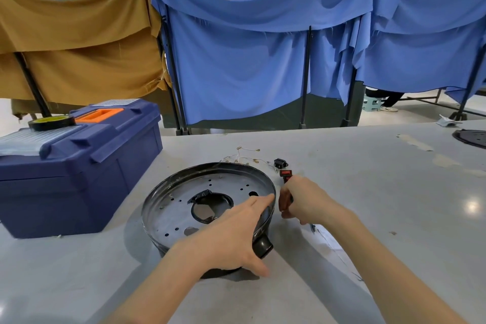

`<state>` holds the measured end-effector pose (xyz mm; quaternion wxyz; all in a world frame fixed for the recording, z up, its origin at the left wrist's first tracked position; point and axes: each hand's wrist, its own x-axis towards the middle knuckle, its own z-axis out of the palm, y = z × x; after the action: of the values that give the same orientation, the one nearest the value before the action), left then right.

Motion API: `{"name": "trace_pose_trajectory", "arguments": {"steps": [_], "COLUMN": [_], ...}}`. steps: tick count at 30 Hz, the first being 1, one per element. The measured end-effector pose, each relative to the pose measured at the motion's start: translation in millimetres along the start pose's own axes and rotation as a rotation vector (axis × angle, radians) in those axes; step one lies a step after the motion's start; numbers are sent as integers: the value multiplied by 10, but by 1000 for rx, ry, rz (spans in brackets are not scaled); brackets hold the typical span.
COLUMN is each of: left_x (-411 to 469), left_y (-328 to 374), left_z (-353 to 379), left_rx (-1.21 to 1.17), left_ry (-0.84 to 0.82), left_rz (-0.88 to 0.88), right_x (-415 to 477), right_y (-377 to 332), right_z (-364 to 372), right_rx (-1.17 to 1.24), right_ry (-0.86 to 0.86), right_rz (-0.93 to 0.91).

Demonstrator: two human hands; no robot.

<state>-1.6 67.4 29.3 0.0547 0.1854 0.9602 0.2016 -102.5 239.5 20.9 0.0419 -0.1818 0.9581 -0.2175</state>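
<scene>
A round dark metal pot base (184, 208) lies upside down on the grey table, its perforated bottom plate facing up with a jagged hole in the middle. My left hand (231, 234) rests flat on its near right rim, fingers straight, thumb down by the black side handle (263, 246). Just right of the rim, my right hand (302, 201) grips a brown-handled tool (284, 198); its working end is hidden. A red rocker switch (285, 173) and a black socket (280, 163) lie beyond it, joined to thin loose wires (247, 156).
A blue toolbox (76, 166) with an orange latch stands at the left, a roll of black tape (51, 122) on its lid. Another dark round part (472, 138) sits at the table's far right edge. Brown and blue cloths hang on frames behind the table.
</scene>
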Motion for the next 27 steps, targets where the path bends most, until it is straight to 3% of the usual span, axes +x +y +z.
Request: {"name": "trace_pose_trajectory", "arguments": {"steps": [17,27], "left_x": [5,82], "left_y": [-39,-17], "left_z": [62,62], "left_rx": [70,256], "left_ry": [17,-30], "left_rz": [-41,-47], "right_x": [-19,-23], "right_y": [-6,5], "right_z": [116,145], "right_rx": [-131,-116], "right_ry": [5,19], "right_rz": [20,43]}}
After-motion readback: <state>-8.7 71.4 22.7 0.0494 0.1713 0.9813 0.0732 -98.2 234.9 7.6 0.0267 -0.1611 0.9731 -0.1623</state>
